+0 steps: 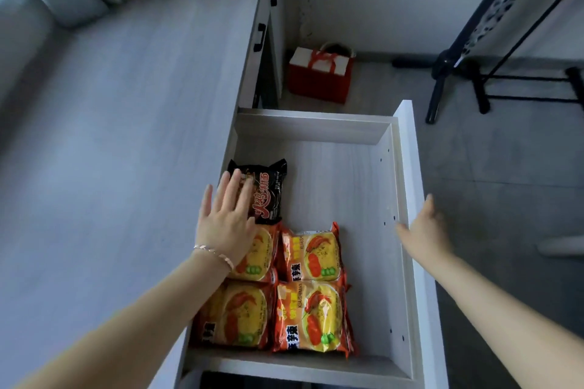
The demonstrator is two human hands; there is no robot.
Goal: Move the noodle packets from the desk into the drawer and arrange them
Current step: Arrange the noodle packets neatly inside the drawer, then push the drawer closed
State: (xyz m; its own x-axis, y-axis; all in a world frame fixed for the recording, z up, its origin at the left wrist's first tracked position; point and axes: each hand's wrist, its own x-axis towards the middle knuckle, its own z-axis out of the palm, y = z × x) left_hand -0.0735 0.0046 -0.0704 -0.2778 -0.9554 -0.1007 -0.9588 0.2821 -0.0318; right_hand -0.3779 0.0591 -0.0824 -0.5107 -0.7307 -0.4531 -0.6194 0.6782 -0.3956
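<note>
A: Drawer (407, 230) is standing pulled out from the desk (126, 136); what is lying nearest the viewer?

B: Four orange noodle packets (311, 316) are lying flat in two touching rows at the drawer's near end.

A: And beyond them?

B: A black noodle packet (268, 193) is lying just past the left orange pair, against the drawer's left wall. The left hand (226, 224), wearing a bracelet (215, 254), is spreading flat, fingers released, over the black packet's near left corner and the orange packet beside it.

A: The right hand?

B: The right hand (426, 227) is hovering by the drawer's front panel, blurred; its fingers seem loose, gripping nothing.

A: Farther off?

B: A red bag (319, 79) is sitting on the floor beside the desk.
</note>
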